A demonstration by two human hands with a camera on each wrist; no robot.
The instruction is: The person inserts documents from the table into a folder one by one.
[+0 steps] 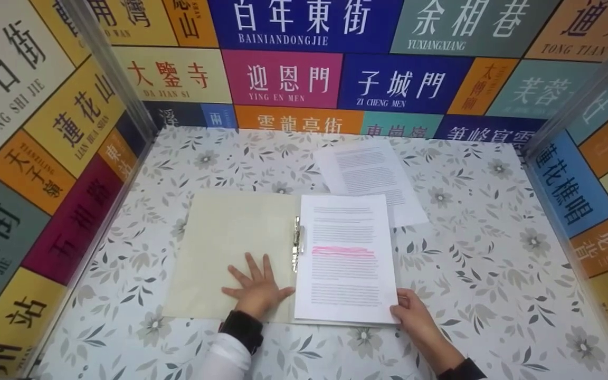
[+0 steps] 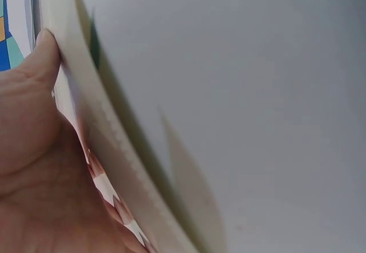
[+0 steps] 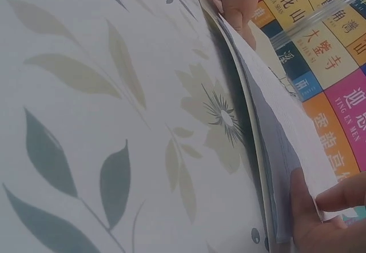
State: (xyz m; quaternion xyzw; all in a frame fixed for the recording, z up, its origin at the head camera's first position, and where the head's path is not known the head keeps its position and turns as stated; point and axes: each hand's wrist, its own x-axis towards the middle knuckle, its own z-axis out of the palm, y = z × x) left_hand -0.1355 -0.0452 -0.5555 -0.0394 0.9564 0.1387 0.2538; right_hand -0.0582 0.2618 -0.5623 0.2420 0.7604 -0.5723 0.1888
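Note:
An open cream folder (image 1: 211,248) lies flat, with a metal clip (image 1: 297,248) along its spine. On its right side rests a stack of printed paper (image 1: 343,221), and the top sheet has pink highlighted lines (image 1: 342,251). My left hand (image 1: 256,289) is spread over the bare left cover, thumb reaching toward the spine. At the stack's lower right corner, my right hand (image 1: 414,311) pinches paper between thumb and fingers. The right wrist view shows the pinched paper (image 3: 286,133) lifted at its edge, with the right hand's fingers (image 3: 337,196) on both sides.
Behind the folder, a loose printed sheet (image 1: 364,166) lies at an angle, partly covered by the stack. The table (image 1: 473,253) has a leaf-and-flower pattern. Colourful panels with street names (image 1: 288,79) stand along its back and both sides.

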